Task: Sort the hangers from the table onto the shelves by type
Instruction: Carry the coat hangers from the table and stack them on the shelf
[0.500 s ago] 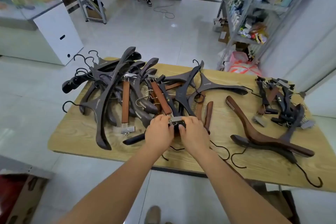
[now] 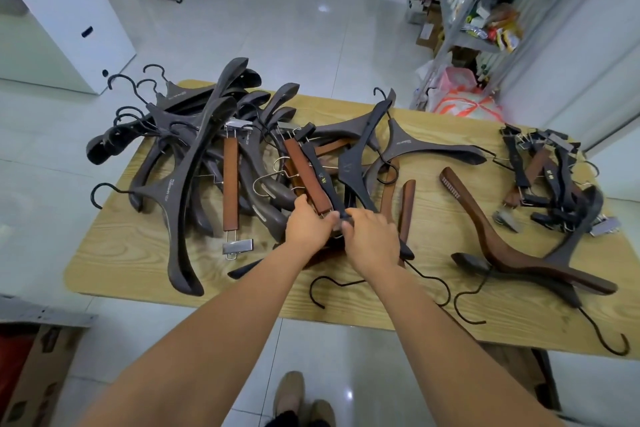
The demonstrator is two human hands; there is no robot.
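Earlier-visible metal clip between hands now hidden under fingers (image 2: 331,217); left hand (image 2: 306,224) grips near end of brown clip hanger (image 2: 304,172); right hand (image 2: 372,241) grips adjoining black clip hanger (image 2: 322,178), mid-pile on surface (image 2: 433,218)

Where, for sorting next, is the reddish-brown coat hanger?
Head view: the coat hanger lies on the table, right side, across a dark hanger, near clip hangers.
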